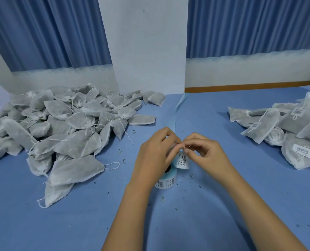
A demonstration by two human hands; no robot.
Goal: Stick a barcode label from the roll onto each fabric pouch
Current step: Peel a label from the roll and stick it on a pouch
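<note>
Blue woven cloth covers the table (223, 205), dotted with small dried green flecks (163, 199). Near the middle, the label roll (166, 180) sits on the cloth: a short cylinder with a pale turquoise edge, a dark core and white barcode labels round its side. A label strip (183, 161) rises from it, glossy and curling, with one printed barcode facing the camera.

The left hand (156, 153) and right hand (205, 151) meet just above the roll. Both have their fingers curled and their fingertips pinched on the strip's upper end. The contact is blurred, so it is unclear which hand has the label and which the backing.

To the left and further off lies a wide, loose heap of unlabelled pouches (60, 127). They are soft, grey-white non-woven bags, plump and pillow-shaped, with thin white drawstrings trailing out. To the far right is a smaller heap of labelled pouches (286, 127), several showing white rectangular barcode stickers.

Behind the table hang pleated blue curtains (250, 24) on either side of a flat white pillar (147, 51).
</note>
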